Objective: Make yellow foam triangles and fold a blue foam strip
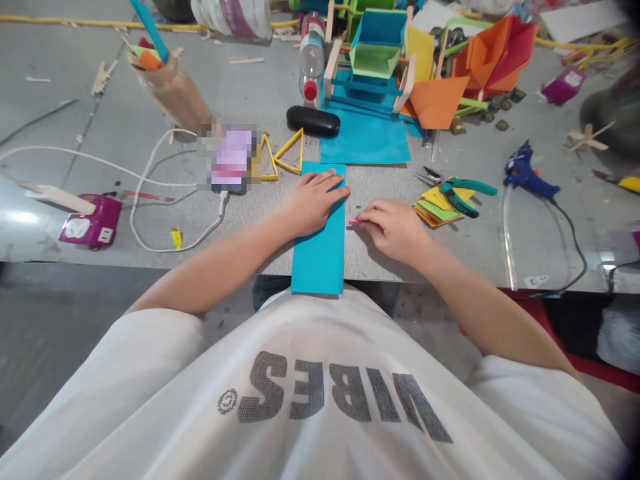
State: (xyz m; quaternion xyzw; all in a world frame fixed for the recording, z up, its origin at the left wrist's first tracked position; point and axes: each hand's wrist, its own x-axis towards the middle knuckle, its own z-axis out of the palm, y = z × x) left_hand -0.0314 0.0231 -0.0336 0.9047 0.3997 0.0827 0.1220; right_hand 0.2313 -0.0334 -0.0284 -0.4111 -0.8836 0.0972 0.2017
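A long blue strip of paper [319, 263] lies lengthwise in front of me, its near end sticking out past the table edge. My left hand [315, 202] rests flat on its upper part with fingers stretched. Just right of the strip, my right hand [393, 225] pinches a small pink thing [354, 222] whose tip points at the strip's right edge; its kind is hidden by my fingers. A wider blue sheet [367, 143] lies beyond the strip. Green-handled pliers [463, 193] rest on a stack of coloured paper [437, 212] to the right of my right hand.
At left are a phone [233, 160] on a white cable, yellow triangle frames [290, 153] and a purple power adapter [93, 223]. A black case [313, 121], a bottle [313, 60] and a paper-and-stick model [375, 60] stand behind. A blue glue gun [527, 170] lies right.
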